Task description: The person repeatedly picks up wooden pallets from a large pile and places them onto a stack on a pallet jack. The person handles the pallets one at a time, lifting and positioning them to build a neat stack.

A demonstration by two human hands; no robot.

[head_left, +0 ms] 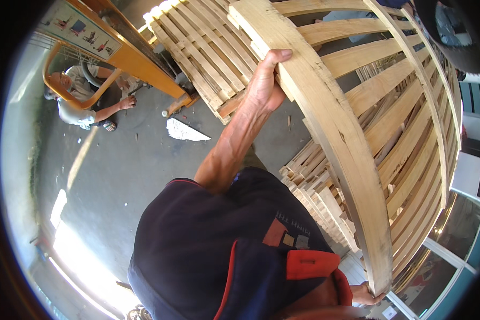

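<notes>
A large pale wooden pallet (325,106) is held up on the right side, tilted, its thick outer board closest to me. Around the upper part of that board my left hand (269,80) is closed, with the thumb over the top face and the fingers hidden behind the wood. My right hand (364,294) grips the lower end of the same board near the bottom right; only part of it shows, and most of its fingers are out of sight.
Another slatted pallet (202,48) lies beyond my left hand, beside an orange metal frame (144,58). Stacked wooden pieces (325,197) stand under the held pallet. At far left a person (85,96) crouches on the grey floor (112,176), near a white scrap (185,130). Glazed panels (458,229) stand at right.
</notes>
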